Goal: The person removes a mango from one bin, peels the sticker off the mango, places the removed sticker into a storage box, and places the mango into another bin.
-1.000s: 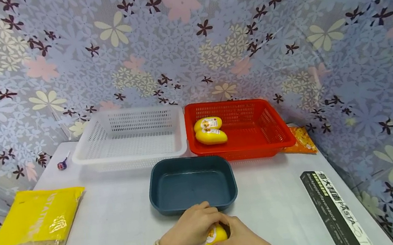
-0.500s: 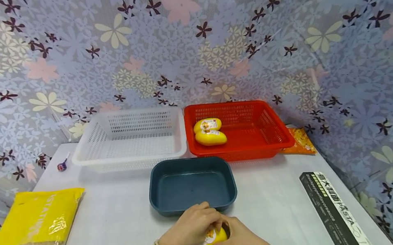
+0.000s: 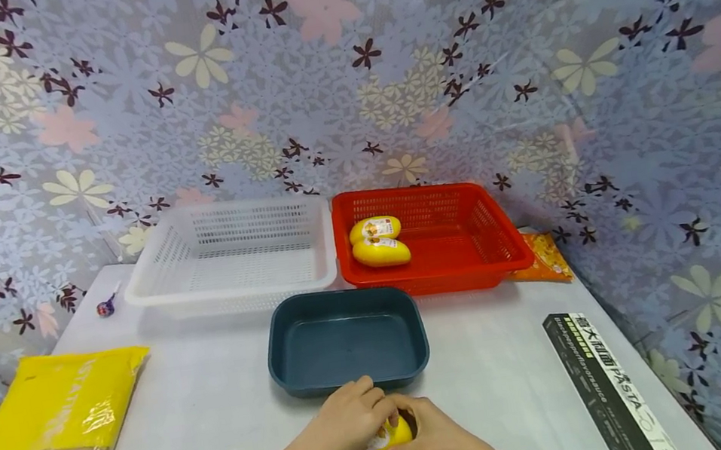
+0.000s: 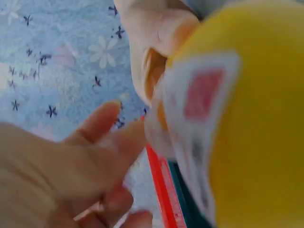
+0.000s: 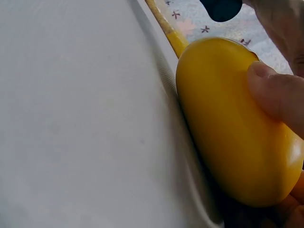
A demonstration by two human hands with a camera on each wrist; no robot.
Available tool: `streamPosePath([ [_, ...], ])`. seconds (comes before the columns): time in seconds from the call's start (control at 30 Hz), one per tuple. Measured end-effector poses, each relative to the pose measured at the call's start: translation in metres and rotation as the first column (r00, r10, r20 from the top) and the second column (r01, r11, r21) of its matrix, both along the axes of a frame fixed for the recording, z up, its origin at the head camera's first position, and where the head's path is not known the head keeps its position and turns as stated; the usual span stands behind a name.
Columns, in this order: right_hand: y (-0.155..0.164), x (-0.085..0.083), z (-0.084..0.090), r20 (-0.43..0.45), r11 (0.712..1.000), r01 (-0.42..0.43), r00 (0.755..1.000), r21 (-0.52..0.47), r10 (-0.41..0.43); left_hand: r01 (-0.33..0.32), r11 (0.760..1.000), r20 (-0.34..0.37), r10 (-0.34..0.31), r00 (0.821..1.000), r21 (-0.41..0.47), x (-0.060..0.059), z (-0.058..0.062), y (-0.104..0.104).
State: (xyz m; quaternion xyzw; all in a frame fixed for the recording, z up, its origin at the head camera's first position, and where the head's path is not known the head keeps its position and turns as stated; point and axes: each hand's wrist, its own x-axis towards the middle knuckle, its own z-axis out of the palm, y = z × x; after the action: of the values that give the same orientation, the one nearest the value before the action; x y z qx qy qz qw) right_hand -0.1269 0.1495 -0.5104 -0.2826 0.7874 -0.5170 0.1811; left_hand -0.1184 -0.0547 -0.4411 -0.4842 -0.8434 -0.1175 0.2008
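Note:
A yellow egg-shaped container (image 3: 378, 449) with a printed label lies on the white table (image 3: 208, 420) at the near edge, held between both hands. My left hand (image 3: 334, 437) curls over its top and left side; my right hand (image 3: 432, 436) grips its right end. In the right wrist view a thumb (image 5: 275, 97) presses on the yellow shell (image 5: 232, 123), which rests on the table. The left wrist view shows the label (image 4: 199, 123) up close, with fingers (image 4: 95, 142) beside it. Just beyond the hands sits an empty dark blue tray (image 3: 346, 339).
A white basket (image 3: 227, 252) and a red basket (image 3: 430, 235) stand at the back; the red one holds two more yellow egg containers (image 3: 379, 242). A yellow bag (image 3: 51, 418) lies left, a lollipop (image 3: 105, 307) back left, a black pasta box (image 3: 610, 386) right, an orange packet (image 3: 546, 259) behind it.
The hands and the yellow container have stayed in place near the table edge; only the head view has shifted slightly, and the left fingers have moved a little over the label.

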Motion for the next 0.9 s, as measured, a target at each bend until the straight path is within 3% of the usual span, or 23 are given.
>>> streamPosePath([
  [0.2, 0.002, 0.0, 0.0, 0.019, 1.0, -0.014, 1.0, -0.005, 0.014, 0.024, 0.991, 0.173, -0.048, 0.984, 0.135, -0.003, -0.006, -0.007],
  [0.37, 0.001, 0.0, -0.001, 0.018, 1.0, -0.013, 1.0, 0.003, 0.013, -0.034, 0.99, 0.274, -0.006, 0.962, 0.139, -0.006, -0.012, -0.009],
  [0.43, -0.001, 0.001, -0.001, 0.014, 1.0, -0.008, 1.0, 0.014, 0.007, -0.052, 0.989, 0.283, 0.01, 0.959, 0.141, -0.006, -0.012, -0.009],
  [0.53, -0.003, 0.002, 0.0, -0.001, 1.0, 0.006, 1.0, 0.031, -0.006, -0.062, 0.987, 0.225, 0.027, 0.974, 0.151, -0.006, -0.012, -0.008],
  [0.63, -0.004, 0.002, 0.002, -0.007, 0.999, 0.01, 1.0, 0.046, -0.01, -0.046, 0.984, 0.066, 0.035, 0.997, 0.172, -0.004, -0.006, -0.009],
  [0.73, -0.005, 0.001, 0.002, -0.01, 0.998, 0.013, 1.0, 0.056, -0.012, -0.052, 0.969, -0.067, 0.07, 0.995, 0.24, 0.001, 0.008, -0.016],
  [0.8, -0.005, 0.0, 0.002, -0.001, 0.998, 0.027, 1.0, 0.058, -0.027, -0.067, 0.959, -0.076, 0.091, 0.993, 0.276, 0.005, 0.019, -0.024],
  [0.9, -0.006, 0.0, 0.001, 0.014, 0.998, 0.045, 0.999, 0.045, -0.046, -0.09, 0.955, -0.037, 0.105, 0.994, 0.283, 0.008, 0.032, -0.033],
])
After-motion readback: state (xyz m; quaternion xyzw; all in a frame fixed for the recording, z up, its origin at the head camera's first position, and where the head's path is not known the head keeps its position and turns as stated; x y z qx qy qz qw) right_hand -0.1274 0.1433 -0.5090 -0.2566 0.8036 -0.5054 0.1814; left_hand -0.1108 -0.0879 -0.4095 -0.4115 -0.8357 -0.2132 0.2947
